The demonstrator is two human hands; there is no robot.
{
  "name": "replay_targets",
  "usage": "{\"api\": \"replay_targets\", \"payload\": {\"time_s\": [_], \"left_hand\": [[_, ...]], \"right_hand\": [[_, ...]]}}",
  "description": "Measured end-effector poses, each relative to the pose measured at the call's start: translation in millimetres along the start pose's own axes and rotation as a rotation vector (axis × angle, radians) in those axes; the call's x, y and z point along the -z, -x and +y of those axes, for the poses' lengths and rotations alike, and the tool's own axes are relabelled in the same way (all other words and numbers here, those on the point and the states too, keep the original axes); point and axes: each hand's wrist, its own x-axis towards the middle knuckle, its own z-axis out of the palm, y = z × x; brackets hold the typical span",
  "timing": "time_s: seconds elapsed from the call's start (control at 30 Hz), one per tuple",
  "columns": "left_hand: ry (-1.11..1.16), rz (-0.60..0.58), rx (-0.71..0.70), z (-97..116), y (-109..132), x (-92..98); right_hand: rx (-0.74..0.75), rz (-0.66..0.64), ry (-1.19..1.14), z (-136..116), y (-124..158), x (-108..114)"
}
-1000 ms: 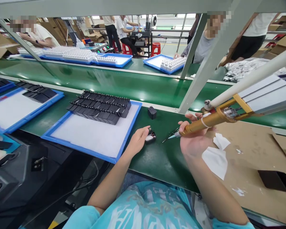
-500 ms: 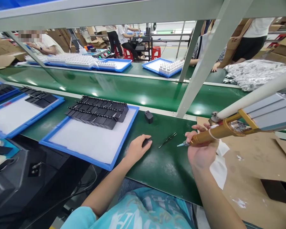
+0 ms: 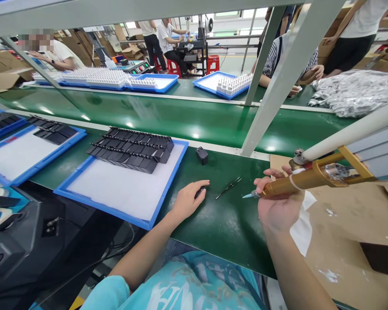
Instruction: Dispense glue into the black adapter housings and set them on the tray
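Gold blue-tipped dispenser (image 3: pixel 286 184) shifted right, gripped in right hand (image 3: pixel 279 209); left hand (image 3: pixel 188 200) grasping small black piece (image 3: pixel 199 192).

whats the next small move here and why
Perhaps open the left hand slightly: it mostly covers the dark piece, leaving little of it visible, while the blue nozzle of the gold tool in the right hand is apart from it, beyond the tweezers.
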Motion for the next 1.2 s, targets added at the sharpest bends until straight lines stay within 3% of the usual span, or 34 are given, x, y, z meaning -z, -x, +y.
{"api": "replay_targets", "payload": {"time_s": [0.2, 0.37, 0.47, 0.6, 0.67, 0.83, 0.93, 1.03, 1.1, 1.2], "left_hand": [[-0.355, -0.036, -0.092, 0.0, 2.2, -1.9], [-0.363, -0.082, -0.060, -1.5, 1.4, 0.1], [-0.035, -0.021, 0.052, -0.5, 3.6, 1.4], [0.822, -0.032, 0.373, 4.1, 7.6, 4.2], [1.138, -0.039, 0.450, 7.1, 8.2, 7.7], [1.362, -0.023, 0.483, 12.4, 10.8, 21.1], [1.300, 0.010, 0.453, 9.9, 18.1, 29.2], [1.040, 0.061, 0.391, -2.9, 23.6, 42.3], [0.702, 0.130, 0.326, -18.8, 20.8, 56.9], [-0.024, 0.258, 0.198, -50.1, 5.7, 83.6]], "right_hand": [[0.002, -0.005, 0.005, -0.7, 0.8, -0.7], [-0.001, -0.017, 0.006, 0.1, 0.0, 0.0], [-0.003, -0.014, 0.002, 0.8, -0.2, 0.4], [-0.015, -0.005, 0.002, 0.8, -0.3, -0.2], [-0.009, -0.002, 0.007, 0.5, -0.6, -0.9], [0.000, 0.025, 0.020, -0.1, -2.6, -2.3], [-0.003, 0.034, 0.029, -0.4, -3.6, -1.9], [-0.005, 0.030, 0.040, -0.5, -4.0, -0.7], [0.000, 0.035, 0.037, -0.4, -4.1, 0.2], [0.008, 0.030, 0.028, -0.2, -4.7, 0.8]]}}
